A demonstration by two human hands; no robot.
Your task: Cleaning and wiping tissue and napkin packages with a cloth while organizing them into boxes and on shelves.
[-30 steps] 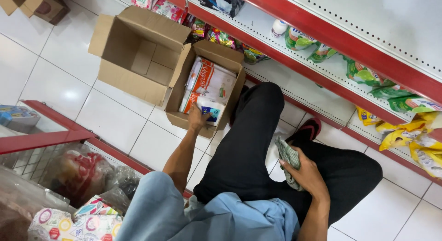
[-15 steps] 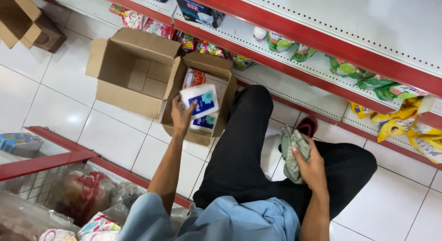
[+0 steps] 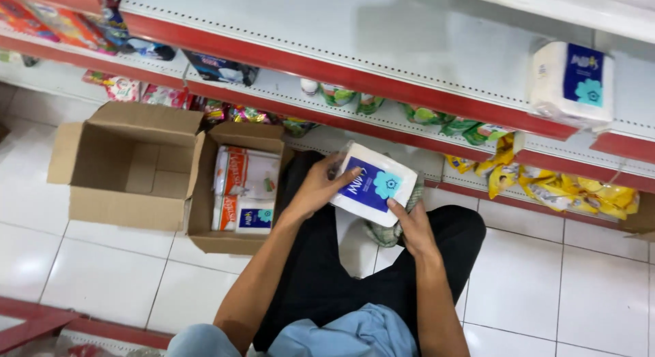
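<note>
Both hands hold a white tissue pack with a blue label (image 3: 374,183) in front of me, above my lap. My left hand (image 3: 315,188) grips its left side. My right hand (image 3: 408,226) holds its lower right edge and also has a green-and-white cloth (image 3: 386,233) bunched under it. To the left stands a small open cardboard box (image 3: 202,224) holding several more packs (image 3: 247,188). A matching tissue pack (image 3: 572,84) sits on the white upper shelf at the right.
A larger empty cardboard box (image 3: 126,166) stands left of the small one on the white tiled floor. Red-edged shelves (image 3: 355,81) run across the back with snack bags (image 3: 580,190) low at the right. A red cart edge (image 3: 41,321) shows bottom left.
My left hand lifted a tissue pack out of the small box and carried it right. My right hand came up to meet it. The view swung up toward the shelves.
</note>
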